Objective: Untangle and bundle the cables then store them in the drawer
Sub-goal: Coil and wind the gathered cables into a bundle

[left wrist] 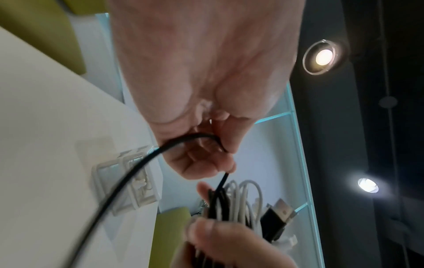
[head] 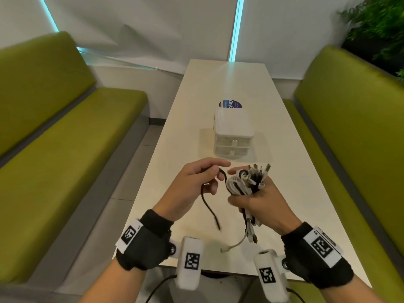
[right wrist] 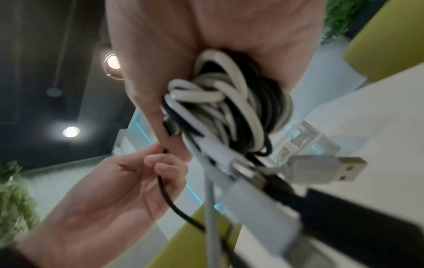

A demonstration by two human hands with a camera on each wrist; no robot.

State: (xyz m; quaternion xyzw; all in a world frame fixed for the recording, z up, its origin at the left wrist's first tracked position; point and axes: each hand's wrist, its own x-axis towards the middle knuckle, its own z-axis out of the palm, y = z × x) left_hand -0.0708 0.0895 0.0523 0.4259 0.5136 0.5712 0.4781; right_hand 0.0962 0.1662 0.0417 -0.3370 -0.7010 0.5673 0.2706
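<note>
My right hand (head: pixel 258 200) grips a bundle of white and black cables (head: pixel 244 182) above the near end of the table; plug ends stick up from the bundle and others hang below my fist. The coiled loops of the bundle (right wrist: pixel 229 108) fill the right wrist view. My left hand (head: pixel 196 184) holds a loose black cable (head: pixel 207 202) with curled fingers; its tail dangles toward the table. That black cable (left wrist: pixel 137 168) runs from the bundle (left wrist: pixel 241 204) through my left fingers. A small white drawer unit (head: pixel 234 134) with two shut drawers stands mid-table beyond my hands.
The long white table (head: pixel 218 84) has green bench seats on the left (head: pixel 65 138) and right (head: pixel 349 127). A round blue sticker (head: pixel 229 104) lies behind the drawer unit. A white wall stands at the far end, and plants (head: pixel 378 25) are at the upper right.
</note>
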